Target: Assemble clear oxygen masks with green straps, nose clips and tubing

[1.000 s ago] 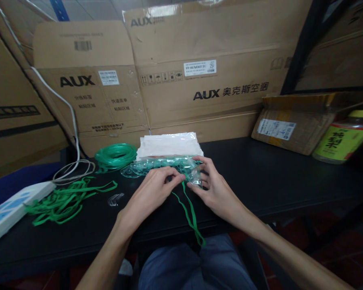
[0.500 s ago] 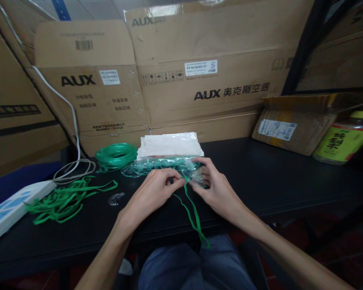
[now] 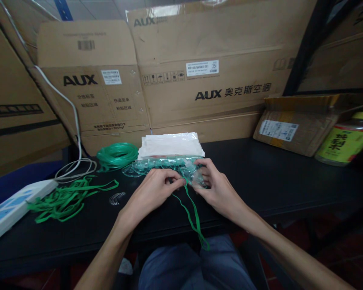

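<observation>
My right hand [image 3: 214, 182] is curled around a clear, green-tinted plastic piece that looks like an oxygen mask [image 3: 195, 175]. At its near left edge, my left hand [image 3: 161, 184] pinches the green elastic strap [image 3: 196, 215], with thumb and forefinger together. The strap hangs in a long loop over the table's front edge, towards my lap. Exactly where strap and mask meet is hidden by the fingers. Just behind both hands lies a row of similar clear green masks [image 3: 153, 164], nested together. A small cluster of clear curved strips [image 3: 117, 198] rests left of my left forearm.
A coil of green tubing [image 3: 116, 155] and white packets [image 3: 171, 146] lie at the back. Loose green straps [image 3: 65, 199] and a white power strip [image 3: 21, 205] are on the left. An opened carton [image 3: 290, 127] and yellow-labelled jar [image 3: 343, 141] stand right. Large cardboard [image 3: 218, 44] walls the back.
The hands stay nearly in place around the mask and strap. My right fingers have shifted very slightly, and the whole view has moved a little.
</observation>
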Demonstrator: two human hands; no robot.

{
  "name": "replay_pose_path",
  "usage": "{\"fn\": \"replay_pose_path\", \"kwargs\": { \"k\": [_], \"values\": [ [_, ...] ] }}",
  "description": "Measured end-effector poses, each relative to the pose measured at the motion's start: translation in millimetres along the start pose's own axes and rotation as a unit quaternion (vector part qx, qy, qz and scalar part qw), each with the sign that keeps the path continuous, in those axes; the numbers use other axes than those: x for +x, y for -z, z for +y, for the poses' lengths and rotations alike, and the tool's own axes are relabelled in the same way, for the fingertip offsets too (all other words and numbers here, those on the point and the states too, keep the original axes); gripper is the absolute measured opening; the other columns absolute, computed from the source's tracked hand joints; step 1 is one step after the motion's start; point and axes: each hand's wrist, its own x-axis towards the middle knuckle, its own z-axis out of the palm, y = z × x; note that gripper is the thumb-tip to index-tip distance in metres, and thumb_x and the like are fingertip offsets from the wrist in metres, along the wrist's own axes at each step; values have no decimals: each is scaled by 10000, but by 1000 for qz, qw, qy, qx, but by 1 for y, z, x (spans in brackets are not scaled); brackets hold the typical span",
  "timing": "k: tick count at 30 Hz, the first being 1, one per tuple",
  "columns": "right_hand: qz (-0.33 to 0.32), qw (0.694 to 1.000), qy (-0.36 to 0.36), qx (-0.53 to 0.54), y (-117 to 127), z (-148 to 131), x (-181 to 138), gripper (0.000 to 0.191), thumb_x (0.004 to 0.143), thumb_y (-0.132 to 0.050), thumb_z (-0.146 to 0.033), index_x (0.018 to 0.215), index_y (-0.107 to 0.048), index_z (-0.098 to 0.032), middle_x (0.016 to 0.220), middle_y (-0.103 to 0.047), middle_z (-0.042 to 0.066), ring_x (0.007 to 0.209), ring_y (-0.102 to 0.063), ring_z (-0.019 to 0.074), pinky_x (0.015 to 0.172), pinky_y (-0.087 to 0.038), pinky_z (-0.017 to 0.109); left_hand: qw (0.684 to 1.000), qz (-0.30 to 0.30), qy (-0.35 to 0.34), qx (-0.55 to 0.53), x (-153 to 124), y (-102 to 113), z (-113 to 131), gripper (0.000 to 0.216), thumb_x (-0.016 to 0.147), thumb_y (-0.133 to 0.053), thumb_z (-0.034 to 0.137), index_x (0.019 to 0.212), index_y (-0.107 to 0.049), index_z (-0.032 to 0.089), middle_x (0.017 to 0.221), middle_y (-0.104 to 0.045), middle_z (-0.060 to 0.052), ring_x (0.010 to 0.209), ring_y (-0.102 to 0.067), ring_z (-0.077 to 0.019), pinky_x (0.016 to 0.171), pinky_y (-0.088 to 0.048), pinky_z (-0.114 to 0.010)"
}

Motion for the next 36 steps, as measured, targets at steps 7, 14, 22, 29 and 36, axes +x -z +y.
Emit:
{"fn": "replay_pose_path", "kwargs": {
  "k": [7, 14, 22, 29, 36],
  "values": [
    [-8, 999, 3, -41, 2, -5, -1, 396, 856, -602, -169, 1217, -450, -229, 782, -648, -31, 674, -648, 154, 652, -482, 256, 1000, -13, 15, 13, 0, 0, -1, 250, 890, -580, 293, 733, -751, 198, 662, -685, 52, 629, -564, -131, 612, -345, -242],
    [12, 996, 1, -90, 1, -5, -1, 381, 840, -609, -168, 1192, -481, -235, 739, -587, -53, 626, -584, 136, 610, -434, 231, 999, -42, 0, 9, -1, 3, -2, 340, 913, -595, 417, 707, -743, 192, 617, -638, 51, 599, -526, -118, 576, -323, -237],
    [33, 993, -22, -112, 1, -5, -3, 388, 848, -599, -168, 1209, -481, -246, 772, -622, -36, 636, -597, 147, 611, -425, 236, 996, -82, 9, -21, -3, 5, -1, 332, 888, -612, 448, 782, -782, 184, 625, -642, 30, 627, -547, -134, 571, -345, -221],
    [7, 997, -1, -81, 3, -6, -2, 382, 864, -608, -177, 1213, -465, -232, 748, -612, -38, 638, -596, 154, 620, -442, 244, 998, -51, 30, -18, -2, 4, -1, 388, 911, -548, 440, 713, -755, 178, 535, -582, 34, 511, -492, -126, 541, -330, -239],
    [-9, 998, 21, -54, 0, -6, -3, 392, 876, -621, -161, 1222, -452, -235, 823, -663, -17, 713, -646, 161, 671, -476, 255, 998, -51, 41, -22, -1, 3, -3, 410, 910, -535, 471, 725, -759, 183, 479, -510, 47, 494, -512, -131, 541, -346, -235]
  ]
}}
